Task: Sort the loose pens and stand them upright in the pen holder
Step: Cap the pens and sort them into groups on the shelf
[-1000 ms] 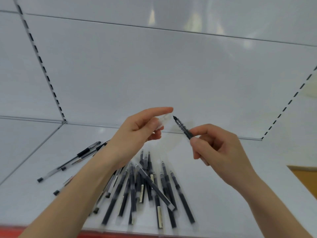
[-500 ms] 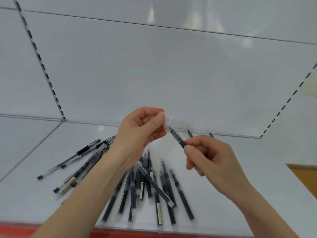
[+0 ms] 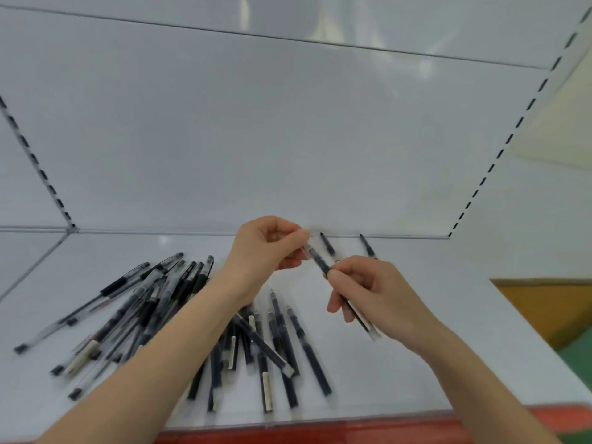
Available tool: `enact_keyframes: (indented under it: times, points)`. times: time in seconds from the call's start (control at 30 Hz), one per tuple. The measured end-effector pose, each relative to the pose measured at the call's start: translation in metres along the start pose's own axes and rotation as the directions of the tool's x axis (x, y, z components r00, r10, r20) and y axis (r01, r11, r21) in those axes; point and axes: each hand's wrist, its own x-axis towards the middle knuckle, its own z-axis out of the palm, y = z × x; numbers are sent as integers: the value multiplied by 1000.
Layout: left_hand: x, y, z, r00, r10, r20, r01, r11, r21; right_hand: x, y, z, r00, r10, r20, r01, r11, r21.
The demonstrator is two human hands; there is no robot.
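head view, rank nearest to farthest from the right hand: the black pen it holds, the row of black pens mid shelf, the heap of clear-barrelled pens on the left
1. Black pen with clear cap: in the right hand itself.
2. Row of black pens: on the shelf, lower left of that hand.
3. Heap of clear-barrelled pens: far left.

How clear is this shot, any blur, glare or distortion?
Head view: motion blur smears the loose pens and the held pen; left hand and right hand look sharper; glare spots the back panel; wide-angle distortion bends the shelf lines.
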Motion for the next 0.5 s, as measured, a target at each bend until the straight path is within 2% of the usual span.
enact_keyframes:
  times: [0.07, 0.13, 0.2, 0.33, 0.4, 0.5]
  points:
    - [10, -7, -2, 1000, -25, 4, 24, 990, 139, 10, 13, -11, 999, 21, -29, -26, 986, -167]
    - [19, -13, -4, 1000, -29, -12, 31, 964, 265, 24, 26, -22, 990, -5, -143, -42, 947, -319]
    - [26, -18, -7, 1000, -24, -3, 23, 907, 420, 41, 35, -27, 982, -9, -187, -78, 887, -454]
    - [36, -22, -9, 998, 16, 56, -53, 636, 770, 69, 41, -18, 988, 45, -150, -125, 803, -583]
    - [39, -23, -10, 998, 7, 65, -59, 543, 838, 76, 42, -13, 986, 96, -134, -159, 768, -620]
    - [43, -26, -12, 990, -79, 120, -71, 451, 890, 80, 45, -12, 983, 137, -125, -186, 756, -627]
